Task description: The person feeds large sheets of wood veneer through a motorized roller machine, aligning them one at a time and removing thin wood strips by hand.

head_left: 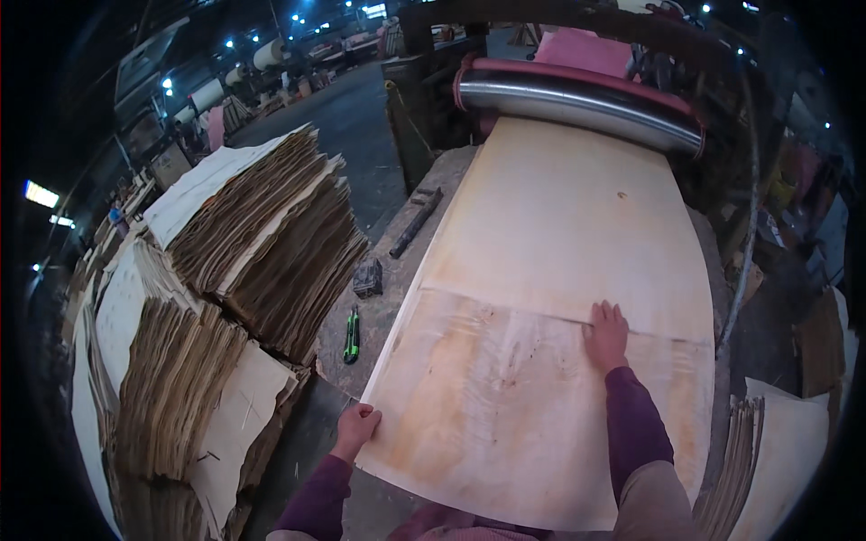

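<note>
Head view: nearest me, my left hand is at the left edge of the near sheet, close to its near-left corner. Its fingers are curled together with the thumb against them, and I read that as pinching the edge, though the underside is hidden from me. The near sheet, pale wood with tan streaks, lies flat, spreading rightward and away from those fingers.

Farther up, my right hand lies palm down, right of the middle, fingers extended and slightly spread, pinching nothing. Its fingertips reach the seam where the near sheet meets the far sheet; I can't tell if the edges butt or overlap. That is the relation I judge to matter most: the seam runs crosswise, slanting a little toward me at its right end, with the right hand on it and the left well apart.

On the surface to the left lies a green-and-black knife. Beyond the seam, the far sheet stretches lengthwise away from me, up to the steel roller.
</note>
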A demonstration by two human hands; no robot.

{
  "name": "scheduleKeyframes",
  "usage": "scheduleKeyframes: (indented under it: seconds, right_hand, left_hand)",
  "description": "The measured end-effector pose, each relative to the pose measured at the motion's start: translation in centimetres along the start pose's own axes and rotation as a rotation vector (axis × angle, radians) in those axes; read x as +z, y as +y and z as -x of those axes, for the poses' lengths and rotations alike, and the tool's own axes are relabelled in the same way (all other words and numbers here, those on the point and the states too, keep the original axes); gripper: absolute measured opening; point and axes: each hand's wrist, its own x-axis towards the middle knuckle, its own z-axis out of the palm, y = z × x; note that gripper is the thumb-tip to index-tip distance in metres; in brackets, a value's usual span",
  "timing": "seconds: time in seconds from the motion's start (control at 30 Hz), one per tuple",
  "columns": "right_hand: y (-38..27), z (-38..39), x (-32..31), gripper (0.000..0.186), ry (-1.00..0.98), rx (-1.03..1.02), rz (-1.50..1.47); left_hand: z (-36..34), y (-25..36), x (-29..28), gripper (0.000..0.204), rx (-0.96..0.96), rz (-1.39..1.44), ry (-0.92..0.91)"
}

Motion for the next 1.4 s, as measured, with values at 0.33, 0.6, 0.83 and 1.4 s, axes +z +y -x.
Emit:
scheduleKeyframes:
  seconds: [0.33, 0.6, 0.83, 1.4]
  right_hand:
    - [-9.1, 25.2, -4.1, 0.055, -0.018, -0.131, -0.054]
    - [-13.2, 35.1, -13.3, 0.070, -0.135, -0.127, -0.249]
    - [-9.1, 34.8, -14.6, 0.078, 0.000, -0.080, -0.010]
    - [-12.2, 29.8, -15.0, 0.074, -0.208, -0.051, -0.136]
  left_hand:
    - [1.2, -0.4, -7.3, 0.030, -0.218, 0.656, -0.578]
    - [7.0, 8.4, -13.4, 0.041, -0.011, 0.844, -0.811]
    - [4.9, 3.8, -13.4, 0.038, 0.068, 0.806, -0.747]
    - [-2.8, 2.1, -11.5, 0.029, 0.022, 0.703, -0.629]
